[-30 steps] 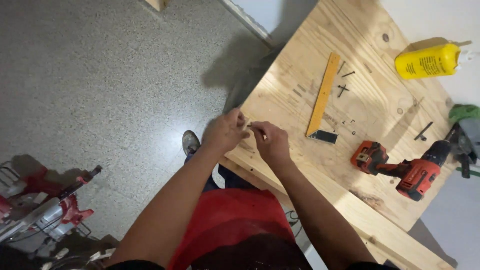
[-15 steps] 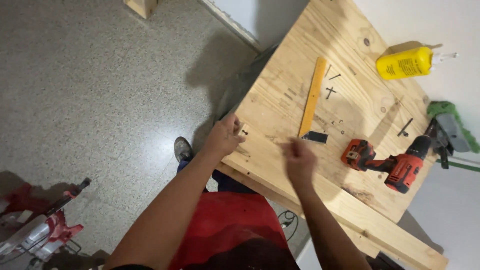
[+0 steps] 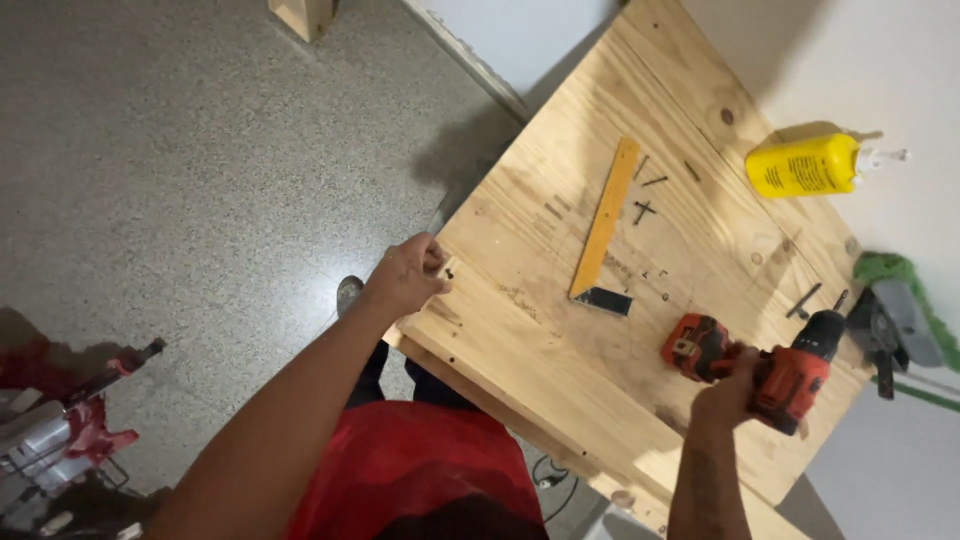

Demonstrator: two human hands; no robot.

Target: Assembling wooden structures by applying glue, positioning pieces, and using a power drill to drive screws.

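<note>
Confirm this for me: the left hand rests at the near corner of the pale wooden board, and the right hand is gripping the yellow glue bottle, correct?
Not quite. In the head view the right hand grips the red and black cordless drill; the yellow glue bottle lies untouched at the far edge. The left hand does rest at the pale wooden board's near corner.

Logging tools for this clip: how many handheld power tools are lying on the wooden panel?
2. A red cordless drill near the panel's right edge, under the right hand, and a green-and-grey power tool at the far right edge, partly cut off. Others may lie outside the view.
</note>
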